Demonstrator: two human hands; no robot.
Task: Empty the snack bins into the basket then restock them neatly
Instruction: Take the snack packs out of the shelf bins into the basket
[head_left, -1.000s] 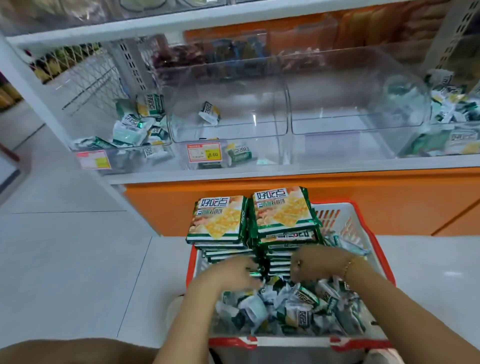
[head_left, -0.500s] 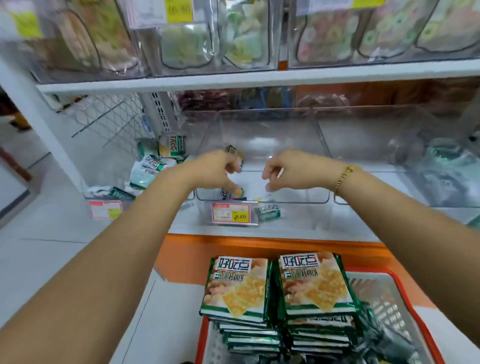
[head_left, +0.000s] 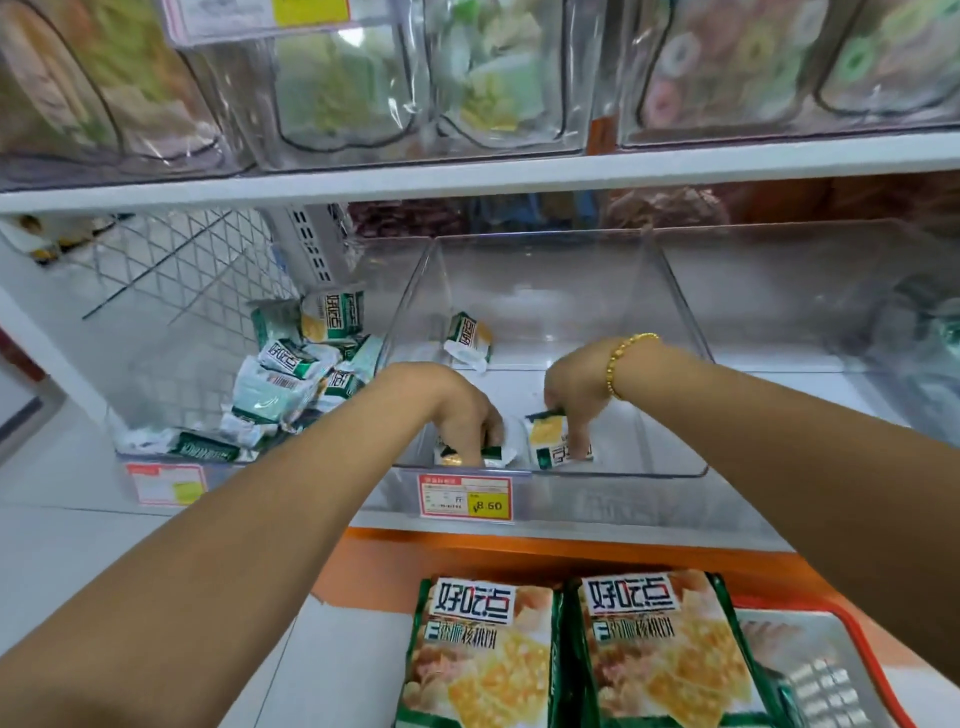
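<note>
Near front wall of middle clear bin (head_left: 639, 474), L hand (head_left: 457, 405) & R hand (head_left: 576, 384) are each clamping curled fingers on small snack pkts (head_left: 550, 441), setting them side by side, prob. starting a neat row; basket (head_left: 872, 675) is sitting below.

Clear bin (head_left: 644, 457): few green-white snack packets (head_left: 467, 336) inside.

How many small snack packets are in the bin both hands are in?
3: the rear packet at the back, the near-left packet in the left hand, the near-right packet in the right hand. The hands may hide more.
</note>
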